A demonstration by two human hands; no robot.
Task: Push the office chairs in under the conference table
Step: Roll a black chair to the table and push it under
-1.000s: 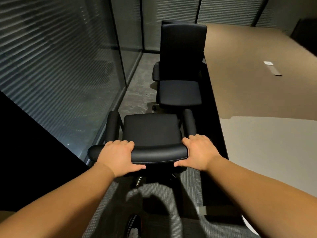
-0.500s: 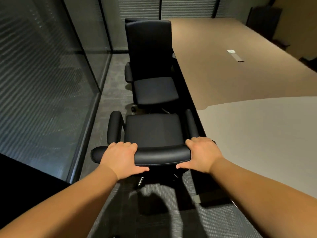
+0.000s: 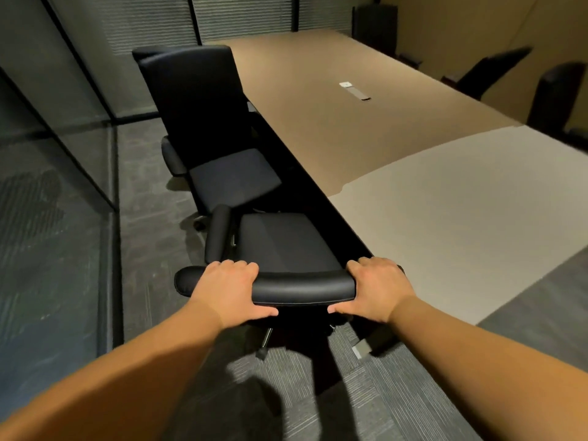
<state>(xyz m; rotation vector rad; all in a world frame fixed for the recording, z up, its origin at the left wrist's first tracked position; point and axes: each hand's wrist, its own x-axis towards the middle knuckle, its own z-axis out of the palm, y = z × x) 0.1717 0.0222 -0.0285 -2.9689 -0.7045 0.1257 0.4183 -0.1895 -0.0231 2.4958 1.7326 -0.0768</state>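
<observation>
Gripping chair back [image 3: 302, 283] — left hand [image 3: 227, 289], right hand [image 3: 377, 289].

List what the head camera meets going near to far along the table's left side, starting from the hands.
left hand and right hand gripping the near chair's backrest → near chair's seat → second chair's seat → second chair's tall backrest → blinds on the far wall

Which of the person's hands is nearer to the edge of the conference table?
The right. The right hand grips the chair back at the end beside the conference table edge; the left hand grips the far end, toward the glass wall.
</observation>
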